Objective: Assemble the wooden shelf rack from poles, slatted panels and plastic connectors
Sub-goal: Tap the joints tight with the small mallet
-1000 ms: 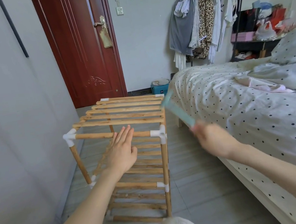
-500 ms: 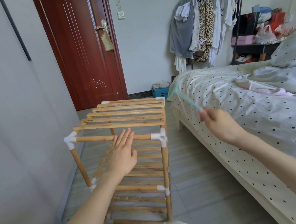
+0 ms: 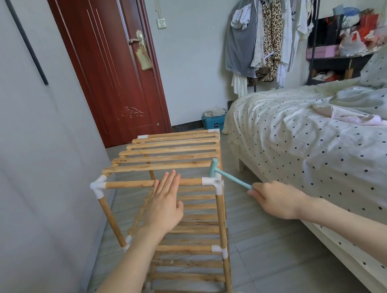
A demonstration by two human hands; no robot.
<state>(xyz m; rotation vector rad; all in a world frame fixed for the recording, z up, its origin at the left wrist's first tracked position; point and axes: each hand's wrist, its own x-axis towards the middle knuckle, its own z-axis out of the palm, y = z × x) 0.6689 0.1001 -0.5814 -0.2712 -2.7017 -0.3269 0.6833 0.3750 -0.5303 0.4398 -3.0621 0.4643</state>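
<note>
The wooden shelf rack [image 3: 170, 157] stands upright on the floor with three slatted tiers, joined by white plastic connectors. My left hand [image 3: 164, 207] lies flat, fingers straight, on the near top pole [image 3: 130, 184]. My right hand [image 3: 276, 199] grips the handle of a small light-blue plastic mallet [image 3: 223, 174]. The mallet's head sits on or just above the near right top connector [image 3: 212, 182]. The near left top connector [image 3: 98, 185] is bare.
A grey wall [image 3: 24, 162] runs close along the rack's left side. A bed with a dotted cover [image 3: 317, 146] lies to the right, leaving a strip of tiled floor [image 3: 256, 246]. Behind stand a red door [image 3: 114, 71], a blue box [image 3: 213, 122] and a clothes rack [image 3: 271, 32].
My right hand has swung the mallet down from a raised position beside the bed onto the near right top corner. My left hand has stayed on the top pole.
</note>
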